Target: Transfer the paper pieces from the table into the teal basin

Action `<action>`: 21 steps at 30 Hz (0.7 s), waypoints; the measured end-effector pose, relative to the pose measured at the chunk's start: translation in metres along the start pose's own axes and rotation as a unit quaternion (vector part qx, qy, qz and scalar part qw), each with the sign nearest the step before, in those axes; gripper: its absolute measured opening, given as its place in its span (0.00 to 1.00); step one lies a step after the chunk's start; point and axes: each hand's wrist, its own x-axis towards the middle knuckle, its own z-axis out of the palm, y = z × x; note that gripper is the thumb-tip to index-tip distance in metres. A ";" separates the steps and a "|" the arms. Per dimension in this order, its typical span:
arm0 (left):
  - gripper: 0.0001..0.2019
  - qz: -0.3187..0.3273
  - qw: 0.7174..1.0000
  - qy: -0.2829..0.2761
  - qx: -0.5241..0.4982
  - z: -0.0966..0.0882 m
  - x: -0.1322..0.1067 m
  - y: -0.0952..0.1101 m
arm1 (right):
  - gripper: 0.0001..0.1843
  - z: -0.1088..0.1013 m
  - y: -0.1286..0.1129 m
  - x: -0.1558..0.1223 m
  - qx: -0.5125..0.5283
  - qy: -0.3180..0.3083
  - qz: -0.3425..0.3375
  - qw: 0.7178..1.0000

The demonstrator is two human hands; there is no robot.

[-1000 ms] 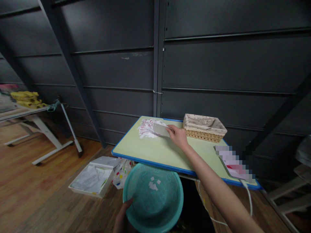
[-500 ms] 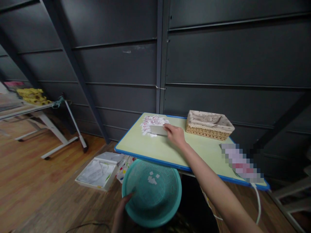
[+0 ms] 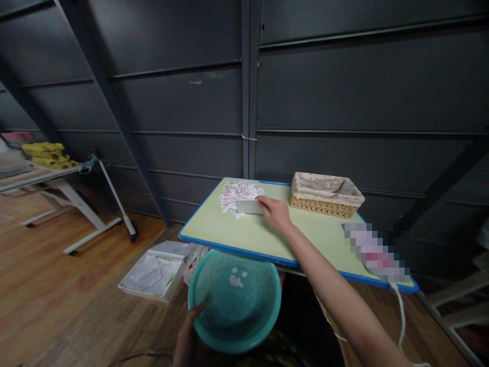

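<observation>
Gripping thin rectangular card (image 3: pixel 248 207), round mesh basin (image 3: pixel 252 311)

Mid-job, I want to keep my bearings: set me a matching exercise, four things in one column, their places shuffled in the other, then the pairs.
1. Round teal plastic basket
2. Flat white rectangular plate
3. Cloth-lined rectangular woven basket
4. Heap of small white-and-pink pieces

A. Far side of the pale green, blue-edged tabletop, toward the right
B. Held at the rim in the left-hand grip
C. Far left of the tabletop
D. In the right-hand grip

Pairs: 1-B, 2-D, 3-A, 4-C
</observation>
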 end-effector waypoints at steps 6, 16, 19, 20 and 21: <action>0.35 0.000 0.999 0.036 -0.002 0.007 -0.004 0.004 | 0.17 0.001 0.004 -0.001 -0.014 0.032 0.017 0.999; 0.33 0.018 1.000 0.005 -0.003 0.009 -0.012 0.006 | 0.16 0.001 0.002 -0.002 0.008 0.025 0.023 0.999; 0.35 0.023 1.000 -0.001 -0.007 0.012 -0.014 0.007 | 0.16 0.000 0.002 -0.001 0.032 0.023 0.023 0.999; 0.35 0.022 1.000 0.000 -0.006 0.012 -0.013 0.007 | 0.16 0.000 0.002 -0.001 0.040 0.024 0.025 0.999; 0.35 0.020 1.000 0.001 -0.005 0.011 -0.012 0.007 | 0.16 -0.001 0.002 -0.001 0.045 0.028 0.030 0.998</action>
